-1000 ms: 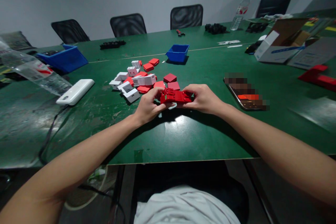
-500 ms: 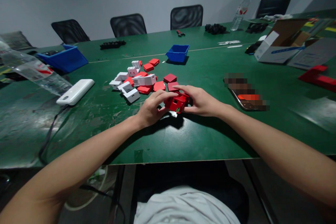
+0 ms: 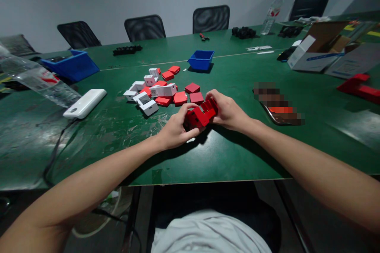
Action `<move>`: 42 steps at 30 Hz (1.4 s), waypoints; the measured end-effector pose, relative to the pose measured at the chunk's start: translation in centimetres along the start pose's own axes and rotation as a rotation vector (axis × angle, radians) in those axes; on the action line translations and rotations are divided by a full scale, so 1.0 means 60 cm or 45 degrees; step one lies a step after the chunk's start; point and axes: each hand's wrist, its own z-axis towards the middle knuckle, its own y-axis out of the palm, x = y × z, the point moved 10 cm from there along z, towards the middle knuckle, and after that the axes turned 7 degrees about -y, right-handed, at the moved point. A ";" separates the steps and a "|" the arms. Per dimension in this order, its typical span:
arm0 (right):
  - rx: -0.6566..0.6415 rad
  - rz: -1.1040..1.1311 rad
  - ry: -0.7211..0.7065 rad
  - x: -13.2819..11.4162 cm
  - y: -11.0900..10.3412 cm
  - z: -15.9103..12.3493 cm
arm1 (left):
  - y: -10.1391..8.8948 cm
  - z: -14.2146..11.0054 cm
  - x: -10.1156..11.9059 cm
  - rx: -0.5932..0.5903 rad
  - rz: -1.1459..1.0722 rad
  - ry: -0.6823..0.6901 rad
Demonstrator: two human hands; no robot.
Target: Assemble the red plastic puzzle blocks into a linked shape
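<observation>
Just above the table, my left hand [image 3: 177,126] is closed around a red plastic casing [image 3: 199,117], fingers behind it and thumb along its near side. My right hand [image 3: 228,111] grips a hollow red plastic shell [image 3: 210,108] at its right side. Shell and casing touch or sit very close; whether they are joined I cannot tell. Past my hands lie two darker red square pieces [image 3: 192,88]. To their left is a loose pile of red blocks [image 3: 164,101] and white plastic housings [image 3: 149,108].
A small blue bin [image 3: 201,60] stands behind the pile. At left are a white power bank [image 3: 85,103] with a cable, a tilted water bottle [image 3: 44,81] and a larger blue bin [image 3: 73,66]. A phone [image 3: 276,106] and cardboard box [image 3: 319,49] lie right.
The red plastic has been turned and spread: a hollow shell now shows at the right, angled away from the casing. My left hand has rotated, thumb lower; my right fingers moved slightly up and right.
</observation>
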 end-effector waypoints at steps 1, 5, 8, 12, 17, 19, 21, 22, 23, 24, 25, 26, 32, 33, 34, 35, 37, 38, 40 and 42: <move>0.032 0.005 0.016 0.003 -0.004 0.000 | 0.001 0.001 -0.003 -0.002 0.007 -0.016; 0.132 -0.026 0.016 0.003 -0.016 -0.001 | 0.000 0.003 -0.008 0.013 0.011 -0.047; 0.202 -0.043 -0.036 -0.004 -0.021 -0.002 | 0.007 0.002 -0.004 -0.052 -0.036 -0.035; 0.296 -0.038 -0.132 -0.017 -0.028 -0.004 | 0.008 0.001 0.000 -0.080 -0.029 0.031; 0.340 0.010 -0.093 -0.015 -0.038 -0.002 | 0.006 -0.003 0.007 -0.057 0.075 0.203; 0.323 0.070 -0.025 -0.006 -0.038 -0.001 | 0.005 -0.005 0.011 -0.029 0.101 0.246; 0.271 0.153 0.042 0.003 -0.030 0.000 | 0.000 -0.005 0.012 0.018 0.122 0.260; 0.238 0.201 0.073 0.009 -0.024 0.000 | -0.002 -0.005 0.013 0.039 0.132 0.260; 0.206 0.257 0.098 0.013 -0.018 0.000 | -0.003 -0.005 0.012 0.048 0.145 0.256; 0.174 0.325 0.114 0.017 -0.010 0.001 | -0.003 -0.005 0.012 0.049 0.160 0.251; 0.147 0.409 0.123 0.019 -0.003 0.001 | -0.002 -0.005 0.011 0.048 0.178 0.247; 0.125 0.508 0.131 0.021 0.005 0.002 | -0.002 -0.005 0.010 0.046 0.195 0.248; 0.064 1.053 0.395 0.039 0.041 0.003 | 0.000 0.001 0.010 0.052 0.181 0.250; 0.072 1.095 0.437 0.042 0.043 0.002 | 0.003 0.005 0.007 0.048 0.163 0.221; 0.081 1.128 0.462 0.043 0.045 0.001 | 0.005 0.009 0.005 0.050 0.147 0.199; 0.088 1.153 0.475 0.043 0.045 0.001 | 0.009 0.013 0.006 0.038 0.128 0.191; 0.116 1.184 0.487 0.046 0.045 0.000 | 0.017 0.021 0.006 0.018 0.097 0.154; 0.135 1.191 0.496 0.048 0.045 -0.001 | 0.020 0.024 0.009 0.004 0.092 0.159; 0.178 1.204 0.519 0.053 0.044 -0.003 | 0.028 0.031 0.010 -0.049 0.044 0.136; 0.210 1.227 0.536 0.055 0.045 -0.004 | 0.031 0.041 -0.003 -0.084 -0.150 0.033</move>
